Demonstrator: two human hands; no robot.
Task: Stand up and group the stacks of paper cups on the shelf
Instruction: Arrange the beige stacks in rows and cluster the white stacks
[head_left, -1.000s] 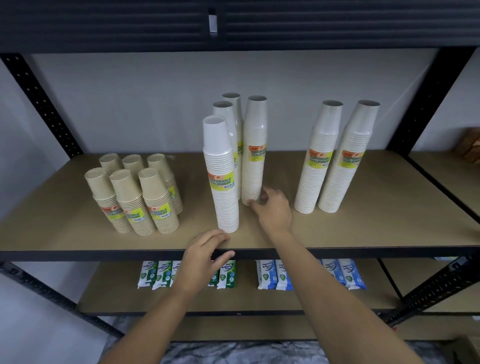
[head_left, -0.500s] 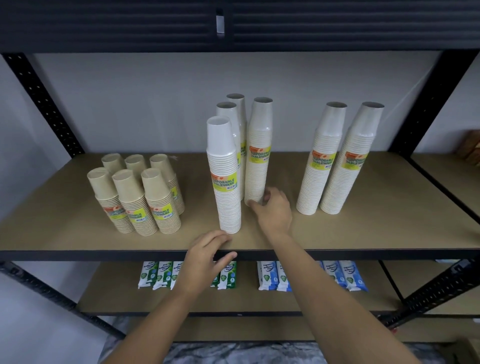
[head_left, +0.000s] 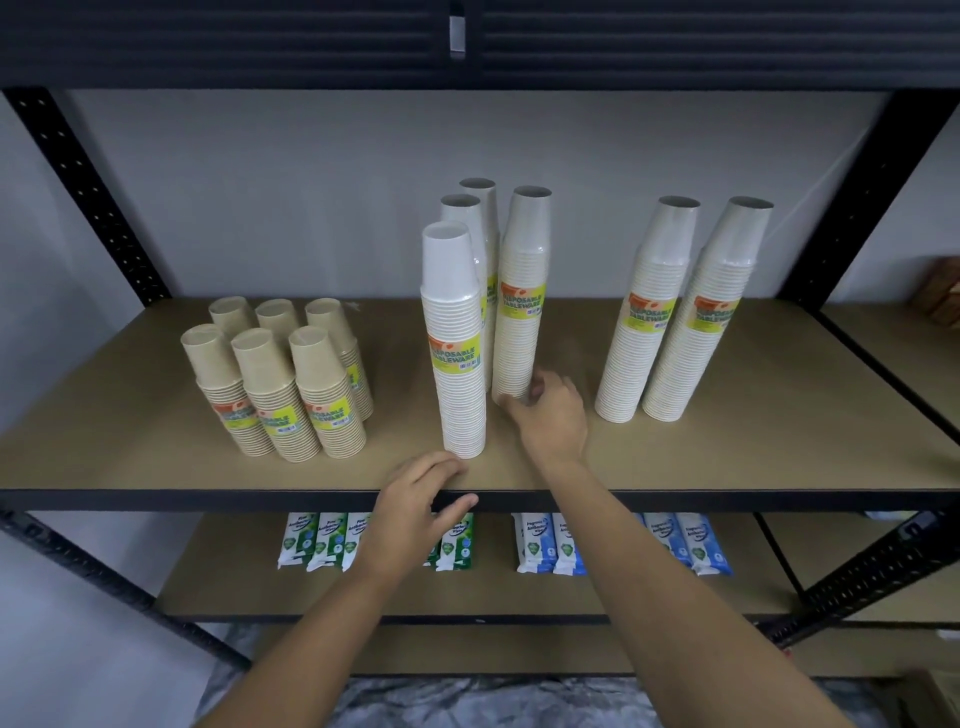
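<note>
The right hand (head_left: 553, 415) is reaching onto the shelf board (head_left: 727, 457). It is holding the bottom of a tall cream cup stack (head_left: 522, 291), with the thumb on the near side and the bent fingers on the right side.

The left hand (head_left: 415, 512) is resting on the front edge of the board. Its fingers are loosely bent on top and its thumb is sticking out along the black front rail (head_left: 208, 501). It is holding nothing. Its fingertips are lying just beside the bottom of the front white cup stack (head_left: 457, 395), and it is hard to tell if they are touching it.

All the cups are sitting upside down, with their open ends on the board, so every stack is standing tall and pointing up. Two more tall stacks (head_left: 470, 208) are standing close behind the front one. Two cream stacks (head_left: 675, 332) are standing side by side to the right, well apart from the middle group. Six short brown cup stacks (head_left: 275, 384) are bunched together on the left.

The yellow label (head_left: 521, 306) on the held stack is showing "DISPOSABLE TABLEWARE".

On the lower shelf, green wipe packs (head_left: 317, 543) and blue wipe packs (head_left: 540, 543) are lying in a row. Their small words look like "Antibacterial Wipes".
</note>
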